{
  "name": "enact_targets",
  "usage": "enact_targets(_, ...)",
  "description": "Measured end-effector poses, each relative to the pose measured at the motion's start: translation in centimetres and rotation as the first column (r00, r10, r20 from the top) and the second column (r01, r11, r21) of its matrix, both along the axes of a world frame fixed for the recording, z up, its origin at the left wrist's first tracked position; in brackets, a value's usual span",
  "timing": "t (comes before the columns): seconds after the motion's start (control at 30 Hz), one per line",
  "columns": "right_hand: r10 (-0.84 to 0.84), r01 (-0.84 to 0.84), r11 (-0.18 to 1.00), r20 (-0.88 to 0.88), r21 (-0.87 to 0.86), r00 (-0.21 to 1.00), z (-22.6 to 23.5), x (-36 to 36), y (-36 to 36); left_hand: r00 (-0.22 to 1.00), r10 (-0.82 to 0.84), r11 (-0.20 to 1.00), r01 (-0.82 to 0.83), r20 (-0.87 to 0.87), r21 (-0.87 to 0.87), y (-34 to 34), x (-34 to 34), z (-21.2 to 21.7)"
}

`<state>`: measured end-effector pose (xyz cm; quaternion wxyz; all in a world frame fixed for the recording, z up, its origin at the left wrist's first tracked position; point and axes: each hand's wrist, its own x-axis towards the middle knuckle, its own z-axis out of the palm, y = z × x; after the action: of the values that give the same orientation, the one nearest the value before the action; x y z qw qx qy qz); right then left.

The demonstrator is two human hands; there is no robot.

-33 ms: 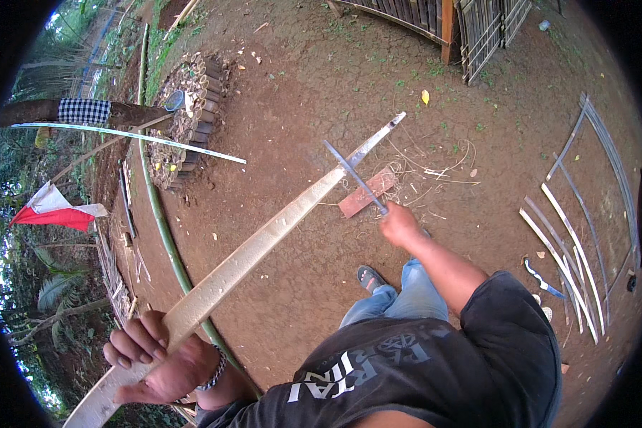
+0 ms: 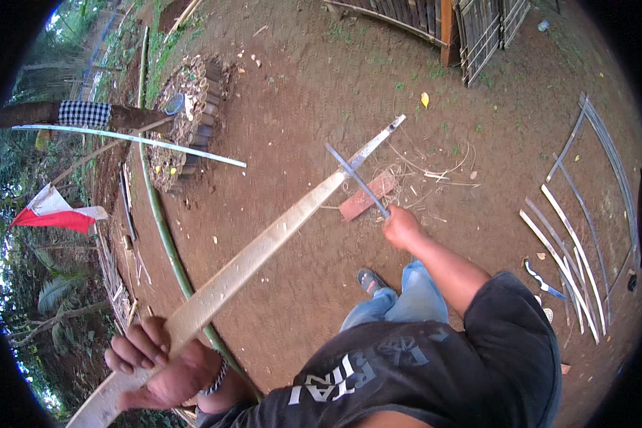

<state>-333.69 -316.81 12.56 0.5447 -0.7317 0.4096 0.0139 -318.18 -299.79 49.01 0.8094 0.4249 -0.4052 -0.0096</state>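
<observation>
My left hand (image 2: 157, 364) grips the near end of a long split bamboo slat (image 2: 264, 250) that slants up to the right across the dirt, its far tip near a reddish brick (image 2: 367, 196). My right hand (image 2: 401, 227) is closed on the handle of a long knife (image 2: 355, 178). The blade lies across the slat's far part, just above the brick. A sandalled foot (image 2: 369, 279) and blue jeans show below the right arm.
Thin bamboo strips (image 2: 563, 250) lie in rows on the right, with a small curved knife (image 2: 538, 277) beside them. A round bundle of cut bamboo (image 2: 185, 118) stands upper left, a green pole (image 2: 165, 235) along the ground, a bamboo fence (image 2: 478, 25) at top.
</observation>
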Motion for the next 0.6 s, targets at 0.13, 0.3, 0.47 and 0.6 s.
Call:
enact_targets(0.13,0.170,-0.173,0.985,0.133,0.008,0.976,6.5,1.6,1.3,0.998,0.058,0.998,-0.059,-0.038,-0.022,1.1,0.8,-0.8)
enact_targets(0.3,0.154,-0.144,0.985,0.114,-0.093,0.982,2.3,1.6,-1.3,1.000,-0.005,1.000,0.005,-0.020,-0.004,-0.9,0.2,-0.1)
enact_targets(0.47,0.045,-0.008,0.993,0.306,-0.122,0.951,7.0,2.8,1.0,1.000,0.019,1.000,-0.019,-0.016,-0.018,-0.3,0.0,-0.1)
enact_targets(0.6,0.031,-0.025,0.998,0.101,-0.058,0.994,2.3,1.7,-1.1,0.996,-0.072,0.997,0.071,-0.051,-0.013,-0.9,-0.4,0.9)
